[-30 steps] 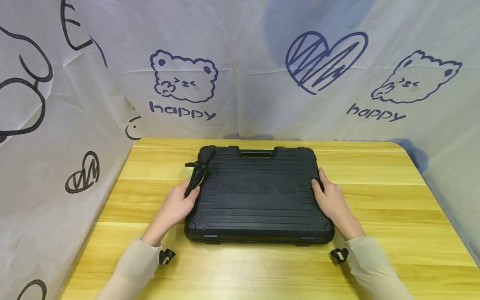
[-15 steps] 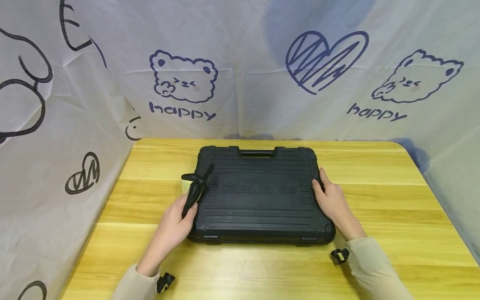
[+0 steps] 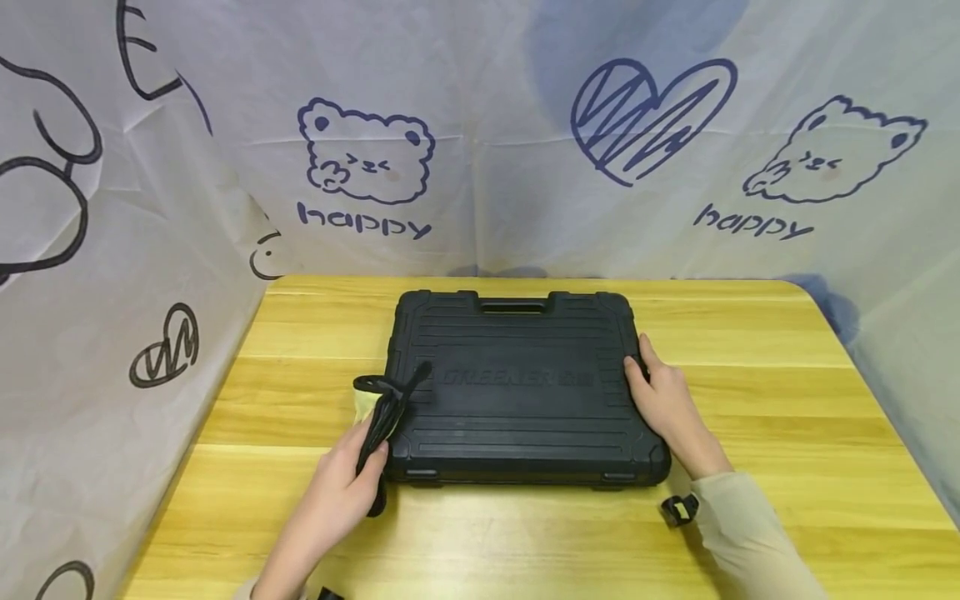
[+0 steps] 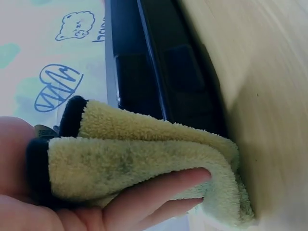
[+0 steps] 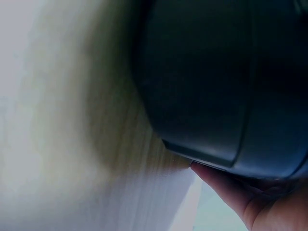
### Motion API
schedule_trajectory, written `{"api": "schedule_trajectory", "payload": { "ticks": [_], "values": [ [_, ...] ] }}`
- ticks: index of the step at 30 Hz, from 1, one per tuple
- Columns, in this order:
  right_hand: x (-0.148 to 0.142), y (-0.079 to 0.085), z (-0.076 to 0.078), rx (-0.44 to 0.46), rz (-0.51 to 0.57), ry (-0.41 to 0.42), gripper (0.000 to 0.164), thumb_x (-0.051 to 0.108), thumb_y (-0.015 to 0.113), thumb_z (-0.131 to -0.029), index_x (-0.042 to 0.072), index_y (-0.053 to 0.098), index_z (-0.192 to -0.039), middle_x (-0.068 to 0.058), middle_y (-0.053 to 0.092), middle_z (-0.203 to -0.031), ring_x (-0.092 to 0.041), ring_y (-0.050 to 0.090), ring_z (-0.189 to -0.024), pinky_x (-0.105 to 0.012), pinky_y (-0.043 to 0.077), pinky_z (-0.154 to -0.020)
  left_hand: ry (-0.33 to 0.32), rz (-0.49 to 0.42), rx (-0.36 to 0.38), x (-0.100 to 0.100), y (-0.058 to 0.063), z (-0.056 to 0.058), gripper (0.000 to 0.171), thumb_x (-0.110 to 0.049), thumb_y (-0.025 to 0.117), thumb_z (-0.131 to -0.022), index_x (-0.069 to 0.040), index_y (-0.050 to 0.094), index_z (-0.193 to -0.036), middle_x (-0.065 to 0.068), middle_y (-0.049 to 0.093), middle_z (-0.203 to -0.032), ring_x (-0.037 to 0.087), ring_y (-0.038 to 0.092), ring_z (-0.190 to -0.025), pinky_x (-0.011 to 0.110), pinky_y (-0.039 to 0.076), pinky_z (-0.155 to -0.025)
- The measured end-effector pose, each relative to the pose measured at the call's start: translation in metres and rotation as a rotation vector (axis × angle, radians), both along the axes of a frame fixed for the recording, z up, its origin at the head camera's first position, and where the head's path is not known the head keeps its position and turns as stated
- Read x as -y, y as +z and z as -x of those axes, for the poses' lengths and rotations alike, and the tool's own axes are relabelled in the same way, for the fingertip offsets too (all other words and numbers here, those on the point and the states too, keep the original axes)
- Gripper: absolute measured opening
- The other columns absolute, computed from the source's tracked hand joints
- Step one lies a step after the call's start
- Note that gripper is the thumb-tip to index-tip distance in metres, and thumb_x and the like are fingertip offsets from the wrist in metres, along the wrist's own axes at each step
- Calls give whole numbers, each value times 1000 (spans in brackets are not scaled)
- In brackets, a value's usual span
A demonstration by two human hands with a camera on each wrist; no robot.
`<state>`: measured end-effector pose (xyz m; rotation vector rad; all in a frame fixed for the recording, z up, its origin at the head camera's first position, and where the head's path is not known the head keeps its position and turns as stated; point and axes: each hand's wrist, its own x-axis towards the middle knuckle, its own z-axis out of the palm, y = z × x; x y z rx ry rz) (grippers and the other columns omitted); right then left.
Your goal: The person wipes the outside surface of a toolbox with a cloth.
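Note:
A flat black tool case (image 3: pixel 517 400) with raised lettering lies closed on the table, its carrying handle (image 3: pixel 514 307) facing away. My left hand (image 3: pixel 337 479) holds a folded yellow towel (image 4: pixel 134 163) with black edging at the front left corner of the case. From above, the edging shows as dark bunched strips, and most of the yellow fabric is hidden. My right hand (image 3: pixel 667 404) grips the right side of the case, with the thumb on the lid's edge and the other fingers along the side. In the right wrist view, one fingertip (image 5: pixel 199 168) touches the dark case wall.
The wooden table (image 3: pixel 765 417) extends around the case on all sides. Behind it and to the left hangs a white curtain (image 3: pixel 517 208) with drawn bears and hearts. A latch (image 3: pixel 618 478) sits on the front edge of the case. Small black wrist mounts (image 3: pixel 679 510) show near the sleeves.
My left hand has moved toward me with the towel, along the left side of the case to its front corner. The right hand and the case have stayed practically in place.

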<state>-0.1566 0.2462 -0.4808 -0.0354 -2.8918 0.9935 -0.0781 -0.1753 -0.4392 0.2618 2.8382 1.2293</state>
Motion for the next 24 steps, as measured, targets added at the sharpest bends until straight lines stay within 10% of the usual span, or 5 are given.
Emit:
{"api": "schedule_trajectory", "payload": {
  "ticks": [10,24],
  "values": [
    [-2,-1,0,4,-9,-6,64,42,30,-101,4,14,-150,-29,32,-143,-44,38,-127,-56,34,-101,62,-21,102,0,4,8,43,-28,45,-100,-16,44,-141,18,56,-127,29,58,-105,47,49,-81],
    [-1,0,1,8,-18,5,64,42,28,-101,5,13,-150,-28,33,-143,-44,38,-127,-56,34,-101,37,-64,184,12,5,68,49,-37,39,-100,-10,42,-141,20,47,-137,36,41,-127,55,37,-99]
  ]
}}
